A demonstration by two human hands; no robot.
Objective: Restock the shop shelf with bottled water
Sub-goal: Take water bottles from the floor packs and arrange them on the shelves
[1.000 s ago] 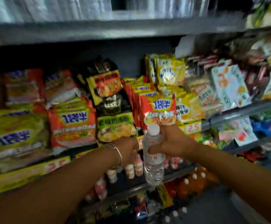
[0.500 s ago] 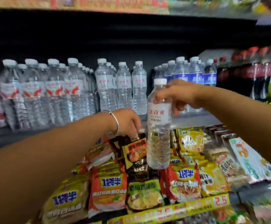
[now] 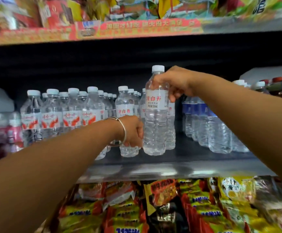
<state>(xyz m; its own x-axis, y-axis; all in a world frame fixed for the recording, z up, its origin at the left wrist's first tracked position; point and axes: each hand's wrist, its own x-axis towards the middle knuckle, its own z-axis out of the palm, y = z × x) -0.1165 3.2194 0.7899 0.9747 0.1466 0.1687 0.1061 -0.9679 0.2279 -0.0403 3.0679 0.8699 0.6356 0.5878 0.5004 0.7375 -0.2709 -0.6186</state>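
Fingers of the right hand (image 3: 175, 83) pinch the water bottle (image 3: 156, 115) at its neck, upright over the shelf (image 3: 179, 170), front of the matching row (image 3: 125, 121). Left hand (image 3: 133, 132), curled, holds a bottle there. Lower it straight, label forward.

two hands (image 3: 174, 81), one held water bottle (image 3: 155, 125), one bracelet (image 3: 122, 130).

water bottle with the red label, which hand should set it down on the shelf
Right. The right hand already grips the water bottle by its shoulder, over the shelf. The left hand sits low beside it, fingers curled.
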